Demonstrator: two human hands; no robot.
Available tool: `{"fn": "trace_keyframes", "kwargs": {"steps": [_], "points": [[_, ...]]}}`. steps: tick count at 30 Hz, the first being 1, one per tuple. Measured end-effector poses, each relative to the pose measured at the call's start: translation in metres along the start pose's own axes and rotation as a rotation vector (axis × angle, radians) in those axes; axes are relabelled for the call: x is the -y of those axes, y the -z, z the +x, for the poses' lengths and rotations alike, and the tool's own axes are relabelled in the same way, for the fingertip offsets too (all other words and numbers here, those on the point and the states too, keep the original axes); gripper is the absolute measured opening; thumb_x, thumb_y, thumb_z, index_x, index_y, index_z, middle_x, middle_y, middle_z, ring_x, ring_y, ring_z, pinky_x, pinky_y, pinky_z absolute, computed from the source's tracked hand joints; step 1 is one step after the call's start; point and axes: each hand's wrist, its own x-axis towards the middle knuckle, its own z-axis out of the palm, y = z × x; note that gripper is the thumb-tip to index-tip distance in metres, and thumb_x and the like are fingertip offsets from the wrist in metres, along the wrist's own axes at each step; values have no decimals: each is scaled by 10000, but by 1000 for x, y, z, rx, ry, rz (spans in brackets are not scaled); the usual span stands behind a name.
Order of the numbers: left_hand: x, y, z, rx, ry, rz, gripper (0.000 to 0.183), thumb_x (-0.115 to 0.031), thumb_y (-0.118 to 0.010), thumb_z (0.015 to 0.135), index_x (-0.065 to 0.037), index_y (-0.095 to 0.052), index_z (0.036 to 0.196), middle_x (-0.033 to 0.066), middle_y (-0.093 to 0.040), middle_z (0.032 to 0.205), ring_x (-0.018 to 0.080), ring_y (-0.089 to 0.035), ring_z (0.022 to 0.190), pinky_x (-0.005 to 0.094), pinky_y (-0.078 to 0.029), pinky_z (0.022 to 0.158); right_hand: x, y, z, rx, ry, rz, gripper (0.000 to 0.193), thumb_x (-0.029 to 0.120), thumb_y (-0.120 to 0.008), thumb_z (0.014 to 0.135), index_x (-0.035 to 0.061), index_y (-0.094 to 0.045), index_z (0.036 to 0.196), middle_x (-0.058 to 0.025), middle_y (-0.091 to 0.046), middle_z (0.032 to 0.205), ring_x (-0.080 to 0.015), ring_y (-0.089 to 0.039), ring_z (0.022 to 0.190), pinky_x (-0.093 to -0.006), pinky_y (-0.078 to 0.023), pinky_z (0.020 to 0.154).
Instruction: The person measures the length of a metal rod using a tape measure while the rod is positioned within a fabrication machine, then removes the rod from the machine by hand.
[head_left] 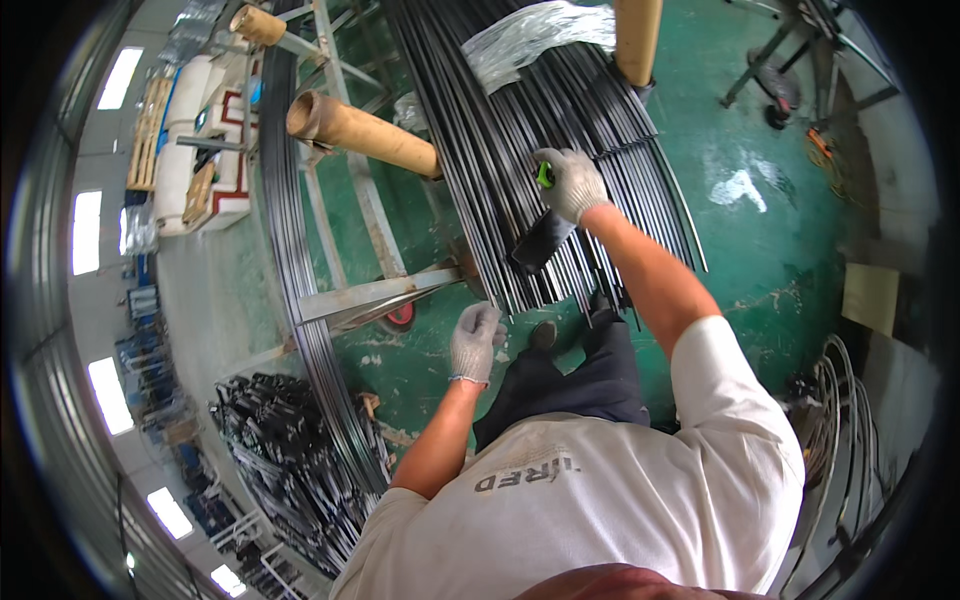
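A wide layer of long dark metal bars lies side by side ahead of me, with their uneven near ends pointing toward my legs. My right hand, in a pale knit glove, is above the bars, closed around a green and black hand tool. A dark block-like piece shows below that hand; whether it belongs to the tool I cannot tell. My left hand, also gloved, is by the near left bar ends with its fingers curled in. Anything inside those fingers is hidden.
Cardboard tubes stick up along the bars' left side, and another tube stands at the right. Crumpled clear plastic covers the far bars. A metal frame and a heap of dark profiles are at left. Coiled hoses are at right.
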Motion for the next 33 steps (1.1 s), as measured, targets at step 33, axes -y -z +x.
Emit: {"fn": "trace_keyframes", "kwargs": {"steps": [33], "points": [[360, 103, -467, 1759, 531, 906, 263, -71, -667, 1000, -22, -720, 1253, 144, -763, 1140, 289, -747, 1036, 407, -623, 916, 490, -168, -960, -1307, -1219, 73, 682, 345, -908, 795, 91, -675, 1383, -155, -690, 1294, -377, -622, 1251, -490, -505, 1084]]}}
